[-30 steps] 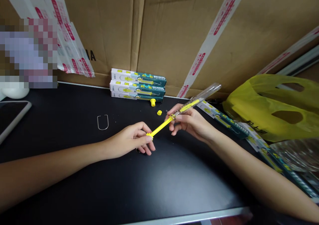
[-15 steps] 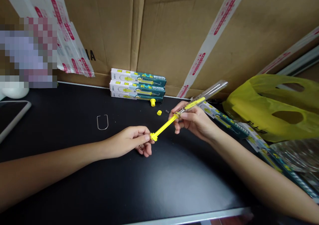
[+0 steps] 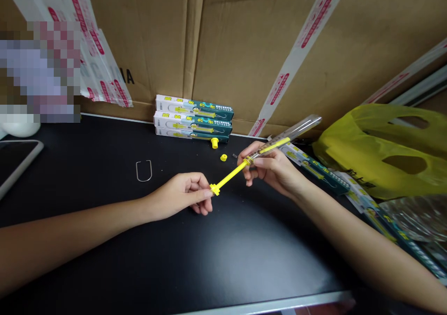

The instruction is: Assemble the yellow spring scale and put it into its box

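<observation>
My left hand (image 3: pixel 192 193) pinches the wide lower end of a yellow plastic rod (image 3: pixel 231 177). The rod's upper part lies inside a clear plastic tube (image 3: pixel 303 125), which slants up to the right. My right hand (image 3: pixel 270 166) is closed around the tube's lower end, where the rod enters. Beyond my hands, a yellow cap (image 3: pixel 214 143), a smaller yellow plug (image 3: pixel 223 157) and a tiny spring (image 3: pixel 234 156) lie on the black table (image 3: pixel 139 268). A U-shaped metal wire (image 3: pixel 144 180) lies left of my left hand.
Several printed boxes (image 3: pixel 192 125) are stacked against the cardboard (image 3: pixel 146 40) at the back. More printed boxes (image 3: pixel 317 170) lie at the right, by a yellow plastic bag (image 3: pixel 377 152). A device with a dark screen (image 3: pixel 16 164) sits at the left edge.
The yellow rod and clear tube have turned slightly about their length, so the yellow part inside looks narrower. Both hands keep their grip in nearly the same place.
</observation>
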### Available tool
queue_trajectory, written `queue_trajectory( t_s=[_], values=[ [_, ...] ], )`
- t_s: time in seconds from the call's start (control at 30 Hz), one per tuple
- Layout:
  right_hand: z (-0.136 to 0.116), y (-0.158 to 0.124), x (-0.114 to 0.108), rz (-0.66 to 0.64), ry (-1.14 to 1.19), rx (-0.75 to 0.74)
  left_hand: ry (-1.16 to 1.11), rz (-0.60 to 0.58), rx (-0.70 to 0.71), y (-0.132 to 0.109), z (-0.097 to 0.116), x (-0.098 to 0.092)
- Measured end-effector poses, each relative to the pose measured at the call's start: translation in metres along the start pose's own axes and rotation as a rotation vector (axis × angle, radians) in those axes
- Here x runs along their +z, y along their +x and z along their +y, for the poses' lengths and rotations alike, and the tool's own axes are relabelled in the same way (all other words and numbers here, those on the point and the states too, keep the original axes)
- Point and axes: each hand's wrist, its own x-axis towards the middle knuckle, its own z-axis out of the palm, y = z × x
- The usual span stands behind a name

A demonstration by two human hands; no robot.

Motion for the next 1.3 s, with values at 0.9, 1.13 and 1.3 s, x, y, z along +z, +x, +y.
queue_trajectory(
  t_s=[0.9, 1.13, 1.3],
  values=[
    [0.019, 0.002, 0.001, -0.076, 0.102, 0.036, 0.04, 0.141, 0.09, 0.001, 0.001, 0.003],
    [0.022, -0.002, 0.012, -0.126, 0.069, 0.05, 0.041, 0.137, 0.081, 0.0, 0.001, 0.003],
    [0.026, -0.004, 0.019, -0.115, 0.002, 0.029, 0.069, 0.126, 0.086, 0.001, 0.0, 0.002]
  ],
)
